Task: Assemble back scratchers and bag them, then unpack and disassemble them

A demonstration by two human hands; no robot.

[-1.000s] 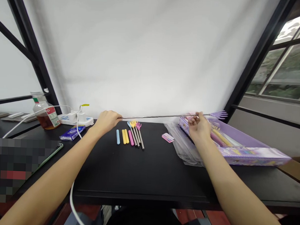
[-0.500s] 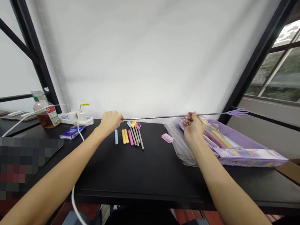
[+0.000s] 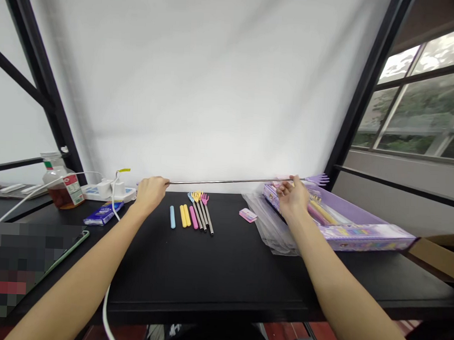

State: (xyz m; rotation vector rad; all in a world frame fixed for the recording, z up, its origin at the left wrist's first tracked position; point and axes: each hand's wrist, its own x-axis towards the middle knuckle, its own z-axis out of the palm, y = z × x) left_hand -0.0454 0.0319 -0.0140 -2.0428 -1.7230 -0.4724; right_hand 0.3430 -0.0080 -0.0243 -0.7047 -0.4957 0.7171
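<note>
A telescopic back scratcher [image 3: 230, 181] with a purple claw head [image 3: 317, 179] stretches nearly level above the table. My left hand [image 3: 152, 192] is closed around its left end, covering the handle. My right hand [image 3: 293, 195] pinches the metal rod between thumb and fingers, a short way left of the claw. Below lie several shorter back scratchers [image 3: 205, 200] with blue, yellow and pink claws. Beside them rest a blue grip sleeve [image 3: 173, 217], two yellow sleeves [image 3: 183, 216] and a pink sleeve [image 3: 193, 217].
An open purple box [image 3: 367, 237] with wrapped items stands on the right, clear plastic bags [image 3: 264, 227] beside it. Small pink cards [image 3: 248, 215] lie nearby. On the left are a bottle [image 3: 63, 185], a power strip [image 3: 126, 193], a blue packet [image 3: 102, 213] and a white cable.
My right hand is now closer to the purple claw, with less rod sticking out beyond it. My left hand keeps its hold. The whole view has shifted slightly.
</note>
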